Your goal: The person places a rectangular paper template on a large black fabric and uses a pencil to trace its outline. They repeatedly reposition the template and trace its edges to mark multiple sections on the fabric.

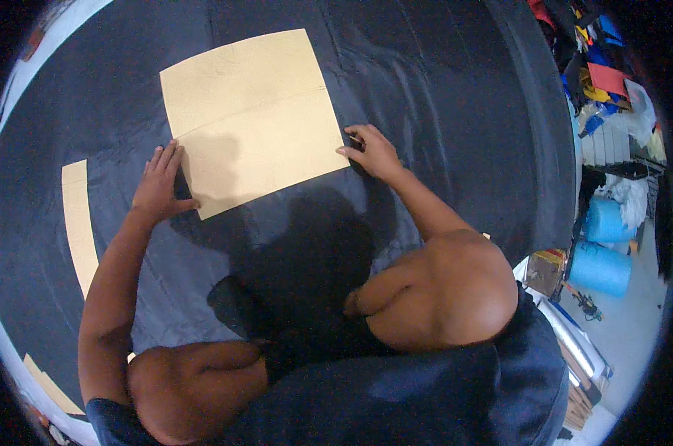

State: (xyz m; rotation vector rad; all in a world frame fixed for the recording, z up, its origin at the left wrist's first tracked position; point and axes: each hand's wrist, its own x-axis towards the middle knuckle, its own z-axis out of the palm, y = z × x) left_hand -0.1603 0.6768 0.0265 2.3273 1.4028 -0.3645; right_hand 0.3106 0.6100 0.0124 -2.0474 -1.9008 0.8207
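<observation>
Knees and dark shorts fill the lower view closest to me, with my two forearms reaching up and away from them over a wide spread of black fabric (440, 89). At the end of the left arm, my left hand (159, 186) lies flat and open, fingers stretched out and close together, pressing on the black fabric with the thumb touching the lower left corner of a large tan paper pattern piece (254, 119). That piece lies flat on the fabric between both hands, with a faint crease line across its middle. My right hand (372, 152) sits at the piece's right edge, fingers partly curled, fingertips touching the paper; it seems to pinch something small and dark, but I cannot tell what. Well off to the left of my left hand, a narrow tan strip (78, 223) lies on the fabric, and another tan scrap (50, 386) lies below it near the rim.
</observation>
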